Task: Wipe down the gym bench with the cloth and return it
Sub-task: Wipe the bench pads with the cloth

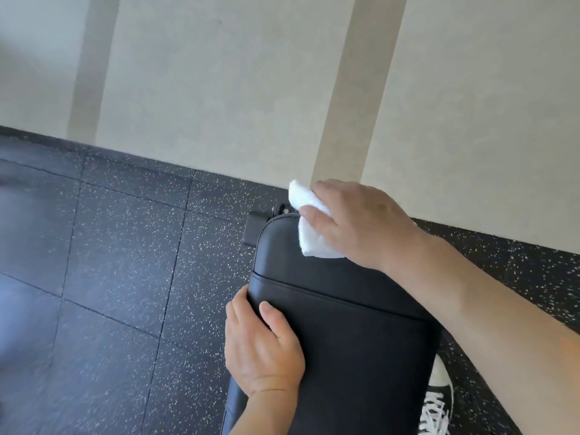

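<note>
A black padded gym bench (pixel 339 334) runs from the bottom of the view up towards the wall. My right hand (pixel 361 224) presses a folded white cloth (pixel 309 227) flat on the far end of the pad, fingers over the cloth. My left hand (pixel 263 343) grips the bench's left edge, thumb on top and fingers wrapped around the side. A seam crosses the pad between the two hands.
The bench's black metal foot (pixel 252 229) sticks out at its far end near the pale wall (pixel 251 89). Dark speckled rubber floor tiles (pixel 110 262) stretch to the left. A black shoe with white laces (pixel 437 409) stands right of the bench.
</note>
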`<action>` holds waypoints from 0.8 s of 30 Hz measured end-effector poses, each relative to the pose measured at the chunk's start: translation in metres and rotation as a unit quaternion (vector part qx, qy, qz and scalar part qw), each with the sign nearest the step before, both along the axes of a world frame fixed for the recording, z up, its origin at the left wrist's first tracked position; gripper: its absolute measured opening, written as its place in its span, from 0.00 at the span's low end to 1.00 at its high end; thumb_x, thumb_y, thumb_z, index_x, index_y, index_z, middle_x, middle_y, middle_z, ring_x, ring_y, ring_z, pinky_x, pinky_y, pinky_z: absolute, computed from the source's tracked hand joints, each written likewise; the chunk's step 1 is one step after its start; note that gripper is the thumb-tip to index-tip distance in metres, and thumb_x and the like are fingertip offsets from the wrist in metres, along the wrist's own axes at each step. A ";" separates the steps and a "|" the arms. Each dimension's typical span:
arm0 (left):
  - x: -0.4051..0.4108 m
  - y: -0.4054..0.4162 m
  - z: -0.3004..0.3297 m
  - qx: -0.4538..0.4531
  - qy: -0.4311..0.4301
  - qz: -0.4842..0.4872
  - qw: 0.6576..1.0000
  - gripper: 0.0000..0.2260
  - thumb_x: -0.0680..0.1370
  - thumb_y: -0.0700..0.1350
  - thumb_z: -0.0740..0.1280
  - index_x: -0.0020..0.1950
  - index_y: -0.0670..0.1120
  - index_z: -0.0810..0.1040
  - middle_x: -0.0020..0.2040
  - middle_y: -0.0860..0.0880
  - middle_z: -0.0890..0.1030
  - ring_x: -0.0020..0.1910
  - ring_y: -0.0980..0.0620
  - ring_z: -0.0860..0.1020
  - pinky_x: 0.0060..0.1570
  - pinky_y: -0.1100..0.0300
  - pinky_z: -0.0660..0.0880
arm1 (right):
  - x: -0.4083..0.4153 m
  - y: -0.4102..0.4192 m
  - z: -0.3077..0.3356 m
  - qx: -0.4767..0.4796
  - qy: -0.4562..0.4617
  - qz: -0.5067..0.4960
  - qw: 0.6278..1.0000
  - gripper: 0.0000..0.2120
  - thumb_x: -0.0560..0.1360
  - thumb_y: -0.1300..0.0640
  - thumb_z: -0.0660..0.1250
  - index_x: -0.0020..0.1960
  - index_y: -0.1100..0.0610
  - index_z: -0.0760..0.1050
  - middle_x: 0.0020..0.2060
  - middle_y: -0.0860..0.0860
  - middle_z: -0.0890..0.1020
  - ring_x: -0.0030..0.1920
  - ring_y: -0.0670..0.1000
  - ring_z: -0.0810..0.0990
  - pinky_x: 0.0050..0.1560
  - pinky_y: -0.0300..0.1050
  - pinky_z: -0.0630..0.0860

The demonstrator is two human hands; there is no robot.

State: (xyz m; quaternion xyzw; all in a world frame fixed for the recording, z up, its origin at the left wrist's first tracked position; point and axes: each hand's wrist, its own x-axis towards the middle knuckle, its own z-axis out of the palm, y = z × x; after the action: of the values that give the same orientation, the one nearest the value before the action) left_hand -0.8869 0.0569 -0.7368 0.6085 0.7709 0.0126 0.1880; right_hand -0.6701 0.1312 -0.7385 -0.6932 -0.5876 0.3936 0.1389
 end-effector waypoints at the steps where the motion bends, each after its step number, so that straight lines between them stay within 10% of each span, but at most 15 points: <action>1: 0.000 0.000 0.000 -0.001 0.002 0.002 1.000 0.27 0.79 0.58 0.47 0.68 0.46 0.72 0.64 0.47 0.78 0.58 0.38 0.77 0.48 0.44 0.73 | 0.014 -0.020 0.001 0.011 -0.018 -0.004 1.000 0.16 0.84 0.42 0.53 0.44 0.51 0.63 0.38 0.45 0.69 0.42 0.52 0.70 0.42 0.50 0.66; 7: 0.003 -0.001 0.000 -0.003 0.010 0.009 1.000 0.29 0.78 0.59 0.46 0.70 0.45 0.71 0.67 0.44 0.77 0.60 0.35 0.77 0.49 0.42 0.73 | 0.055 -0.098 0.006 0.021 -0.032 -0.102 0.994 0.16 0.84 0.40 0.53 0.45 0.51 0.64 0.41 0.45 0.68 0.43 0.51 0.68 0.41 0.51 0.69; 16: 0.002 -0.004 -0.001 -0.001 0.024 0.005 1.000 0.31 0.78 0.60 0.42 0.70 0.46 0.70 0.68 0.44 0.77 0.58 0.34 0.78 0.48 0.46 0.67 | 0.007 0.013 -0.007 -0.115 0.064 -0.018 0.991 0.12 0.84 0.43 0.55 0.48 0.49 0.70 0.47 0.48 0.75 0.53 0.56 0.76 0.47 0.49 0.67; 24: -0.001 -0.004 -0.005 0.011 0.027 0.006 1.000 0.32 0.77 0.61 0.42 0.70 0.44 0.71 0.68 0.41 0.77 0.59 0.33 0.77 0.51 0.42 0.71 | 0.050 -0.115 0.000 0.067 -0.043 -0.173 0.982 0.15 0.84 0.44 0.56 0.45 0.53 0.62 0.40 0.47 0.69 0.42 0.53 0.69 0.39 0.50 0.65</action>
State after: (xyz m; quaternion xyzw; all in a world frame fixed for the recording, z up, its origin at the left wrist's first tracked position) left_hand -0.8881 0.0527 -0.7415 0.6060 0.7790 0.0054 0.1607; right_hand -0.6202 0.0164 -0.7384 -0.7896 -0.4896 0.2930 0.2257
